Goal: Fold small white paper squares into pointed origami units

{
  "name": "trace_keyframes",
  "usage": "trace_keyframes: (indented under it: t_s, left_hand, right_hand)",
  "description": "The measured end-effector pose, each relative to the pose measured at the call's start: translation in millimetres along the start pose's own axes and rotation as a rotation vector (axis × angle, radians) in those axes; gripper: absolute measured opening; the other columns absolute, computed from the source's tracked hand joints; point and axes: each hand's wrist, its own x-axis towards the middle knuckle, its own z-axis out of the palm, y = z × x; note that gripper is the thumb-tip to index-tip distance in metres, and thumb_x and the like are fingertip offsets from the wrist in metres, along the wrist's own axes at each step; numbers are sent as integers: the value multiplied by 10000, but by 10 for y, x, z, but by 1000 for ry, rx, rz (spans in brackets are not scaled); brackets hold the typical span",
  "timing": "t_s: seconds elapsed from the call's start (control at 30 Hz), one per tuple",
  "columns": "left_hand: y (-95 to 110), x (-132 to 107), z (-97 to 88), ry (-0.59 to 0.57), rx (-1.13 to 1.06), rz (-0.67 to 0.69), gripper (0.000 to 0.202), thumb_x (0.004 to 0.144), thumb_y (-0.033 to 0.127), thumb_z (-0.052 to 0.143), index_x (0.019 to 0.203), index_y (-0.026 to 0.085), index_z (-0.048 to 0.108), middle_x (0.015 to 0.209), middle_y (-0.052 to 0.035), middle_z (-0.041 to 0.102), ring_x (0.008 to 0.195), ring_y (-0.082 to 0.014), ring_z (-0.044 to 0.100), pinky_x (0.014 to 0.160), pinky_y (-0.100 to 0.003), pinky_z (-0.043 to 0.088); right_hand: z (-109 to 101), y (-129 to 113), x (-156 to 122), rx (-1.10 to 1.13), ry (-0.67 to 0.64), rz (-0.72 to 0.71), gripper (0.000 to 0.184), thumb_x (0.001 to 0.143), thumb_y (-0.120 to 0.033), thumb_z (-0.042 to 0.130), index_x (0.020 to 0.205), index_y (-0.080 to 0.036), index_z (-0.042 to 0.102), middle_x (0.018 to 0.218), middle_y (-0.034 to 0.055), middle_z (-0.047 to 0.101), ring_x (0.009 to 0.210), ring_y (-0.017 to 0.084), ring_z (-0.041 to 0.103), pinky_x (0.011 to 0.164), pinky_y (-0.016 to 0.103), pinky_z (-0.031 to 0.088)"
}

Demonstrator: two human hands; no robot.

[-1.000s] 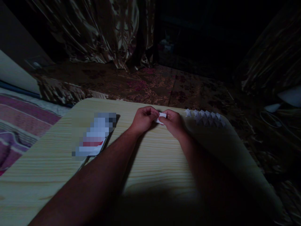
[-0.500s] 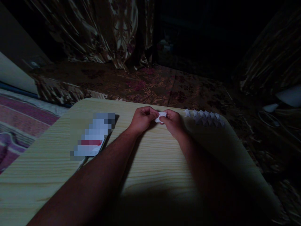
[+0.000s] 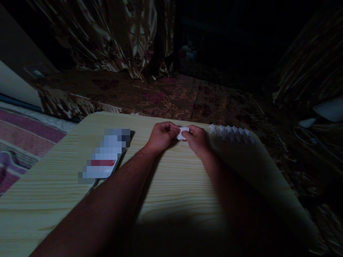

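A small white folded paper (image 3: 183,132) is pinched between my two hands near the far edge of the wooden table (image 3: 177,185). My left hand (image 3: 164,135) grips its left side with thumb and fingers. On the other side, my right hand (image 3: 196,138) holds it, the thumb lying on top and the fingers partly hidden beneath. To the right of my hands, several small white folded paper stars (image 3: 233,130) lie in two rows at the table's far right. The back row is brighter; the front row sits in shadow.
A phone-like flat object (image 3: 107,157), mostly blurred out, lies on the table's left with a cable beside it. Patterned curtains (image 3: 139,39) hang beyond. A striped bedspread (image 3: 21,142) is at the left, and a pale lamp-like shape (image 3: 331,110) stands at the right.
Both hands stay in nearly the same place on the paper. The paper's face turns slightly and shows a little more. The camera view shifts very slightly.
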Motion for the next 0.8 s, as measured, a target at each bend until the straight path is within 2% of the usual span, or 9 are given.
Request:
trace_keyframes:
  t_s: [0.3,0.53,0.67,0.8]
  left_hand:
    - [9,-11,7,5,19,-5,180,681,300,692,703,122,670,620,-17,624,545,-103,511,536,-231,400]
    - [29,-16,3,-9,17,-3,145,683,271,688,698,128,670,627,-13,623,559,-102,514,545,-230,399]
    - [15,-13,4,-16,2,6,167,690,291,690,702,126,670,641,-23,635,563,-105,518,550,-235,402]
    - [3,-11,1,-26,26,13,168,690,290,689,706,123,676,644,-27,639,573,-109,528,559,-236,408]
  right_hand:
    - [-25,4,8,-48,2,-28,152,622,-212,613,763,-157,603,643,-19,610,568,113,538,521,219,401]
    - [-23,-39,-4,11,8,13,166,628,-255,631,759,-152,625,649,-10,623,586,125,554,545,233,414]
    - [-26,-62,-11,-32,51,-15,163,674,-308,606,704,-149,630,609,-14,593,570,117,526,528,228,386]
    - [-32,-66,-16,-3,9,-2,172,639,-272,638,765,-160,606,618,-29,587,547,104,508,514,220,366]
